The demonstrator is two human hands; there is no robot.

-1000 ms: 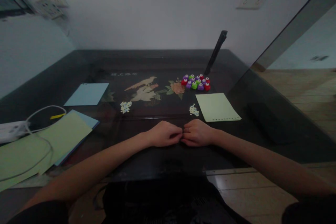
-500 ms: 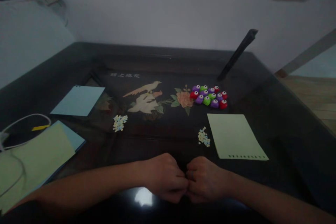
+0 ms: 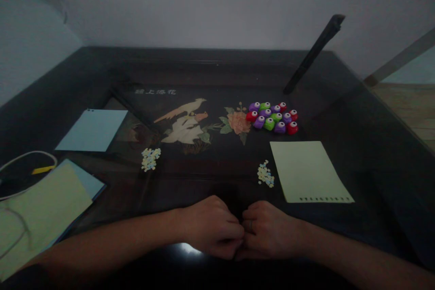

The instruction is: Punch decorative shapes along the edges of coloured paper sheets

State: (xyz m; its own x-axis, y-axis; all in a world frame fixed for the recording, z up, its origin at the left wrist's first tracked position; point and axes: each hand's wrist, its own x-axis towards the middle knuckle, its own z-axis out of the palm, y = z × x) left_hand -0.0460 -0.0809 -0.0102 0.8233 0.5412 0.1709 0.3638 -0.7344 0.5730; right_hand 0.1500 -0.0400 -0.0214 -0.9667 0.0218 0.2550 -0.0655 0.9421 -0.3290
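Observation:
My left hand [image 3: 214, 227] and my right hand [image 3: 267, 230] rest knuckle to knuckle near the table's front edge, both closed, with nothing visible in them. A ring shows on a right finger. Right of my right hand lies a pale yellow-green sheet [image 3: 311, 172] with a punched edge, and a small pile of paper shapes [image 3: 265, 174] sits beside it. Another such pile [image 3: 150, 159] is up and left of my left hand. Several red, purple and green craft punches [image 3: 269, 123] stand grouped behind the sheet.
A blue sheet [image 3: 92, 130] lies at the left. Nearer, yellow-green paper [image 3: 47, 208] overlaps blue paper [image 3: 86, 179], with a white cable [image 3: 25, 154] by them. A black stick-like object [image 3: 314, 54] rises at the back right. The dark table [image 3: 204, 70] meets a wall.
The camera view has shifted slightly, so the table and its items appear a little displaced. Both hands remain closed and together.

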